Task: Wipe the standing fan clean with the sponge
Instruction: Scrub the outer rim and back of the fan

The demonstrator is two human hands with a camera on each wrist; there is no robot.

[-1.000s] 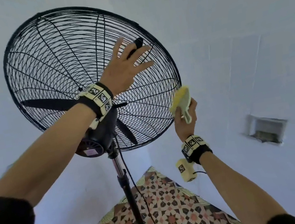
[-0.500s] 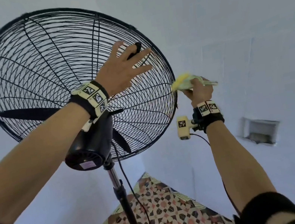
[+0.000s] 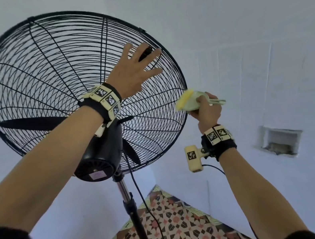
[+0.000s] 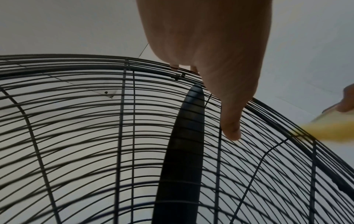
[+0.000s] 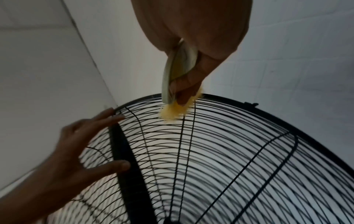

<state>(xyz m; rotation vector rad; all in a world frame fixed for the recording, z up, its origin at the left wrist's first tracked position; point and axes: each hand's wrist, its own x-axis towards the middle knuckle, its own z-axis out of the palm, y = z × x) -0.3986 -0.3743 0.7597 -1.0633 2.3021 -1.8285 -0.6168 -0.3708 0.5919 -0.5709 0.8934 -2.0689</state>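
A black standing fan [image 3: 46, 92] with a round wire cage and dark blades fills the upper left of the head view. Its motor housing [image 3: 100, 156] sits atop a chromed pole [image 3: 127, 196]. My left hand [image 3: 139, 67] lies flat with fingers spread on the back of the cage [image 4: 76, 121] near its upper right rim. My right hand [image 3: 206, 108] grips a yellow sponge with a green backing [image 3: 186, 100] and presses its yellow side [image 5: 172, 112] against the cage's right rim. A blade [image 4: 184, 151] shows behind the wires.
Pale walls meet in a corner behind the fan. A recessed wall box [image 3: 278, 143] sits low on the right wall. Patterned floor tiles [image 3: 168, 233] lie below, and a black cord [image 3: 146, 205] hangs beside the pole.
My right hand rose from below the cage's lower right edge and brought the sponge against the right rim. The left hand stayed spread on the cage.
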